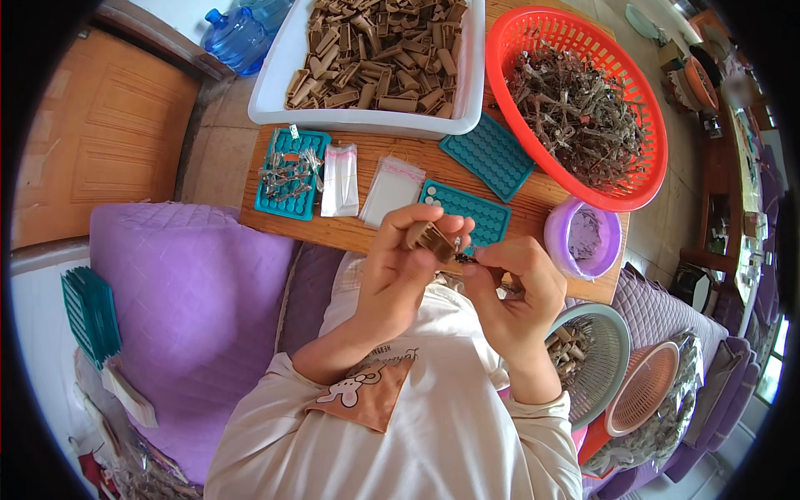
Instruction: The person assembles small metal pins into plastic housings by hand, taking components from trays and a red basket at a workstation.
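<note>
1. At 6 o'clock, 2 hands meet: the left hand [400, 267] pinches 1 brown clip piece [431, 240]; the right hand [517, 287] closes its fingertips on 1 small metal part [463, 258] touching it.
2. At 4 o'clock sit 1 grey basket [612, 367] and 1 pink basket [646, 387].
3. On the wooden table [533, 200]: 3 teal trays, 2 clear bag stacks, 1 purple cup [583, 242].
4. At 12 o'clock, 1 white tub [275, 100]; at 1 o'clock, 1 red basket [508, 37].

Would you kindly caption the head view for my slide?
Left hand and right hand join a brown clip above a wooden table.
</note>
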Available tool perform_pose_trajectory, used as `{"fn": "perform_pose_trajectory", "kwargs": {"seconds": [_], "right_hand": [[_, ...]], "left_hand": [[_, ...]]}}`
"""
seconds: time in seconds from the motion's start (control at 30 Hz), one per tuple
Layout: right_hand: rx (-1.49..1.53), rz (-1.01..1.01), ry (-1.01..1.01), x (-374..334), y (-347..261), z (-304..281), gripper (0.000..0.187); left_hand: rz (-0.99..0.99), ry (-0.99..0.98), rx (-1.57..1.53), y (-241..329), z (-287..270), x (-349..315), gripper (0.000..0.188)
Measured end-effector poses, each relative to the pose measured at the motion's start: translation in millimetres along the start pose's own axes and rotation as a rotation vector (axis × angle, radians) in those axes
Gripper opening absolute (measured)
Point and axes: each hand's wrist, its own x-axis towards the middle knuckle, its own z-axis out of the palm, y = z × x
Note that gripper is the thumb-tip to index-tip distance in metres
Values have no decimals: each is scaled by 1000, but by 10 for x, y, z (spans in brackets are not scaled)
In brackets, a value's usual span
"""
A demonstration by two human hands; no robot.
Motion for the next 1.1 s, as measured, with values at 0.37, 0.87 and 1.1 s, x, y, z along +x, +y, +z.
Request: {"fn": "perform_pose_trajectory", "kwargs": {"seconds": [0.37,0.87,1.1], "right_hand": [[101,-11,-85,-84,0,41,16],[43,-52,-141,-156,58,42,17],[104,129,-43,-259,141,225,25]], "left_hand": [[67,-249,52,32,-207,-53,45],[-104,-246,121,81,-230,-26,44],[-79,-97,326,103,-118,-42,39]]}}
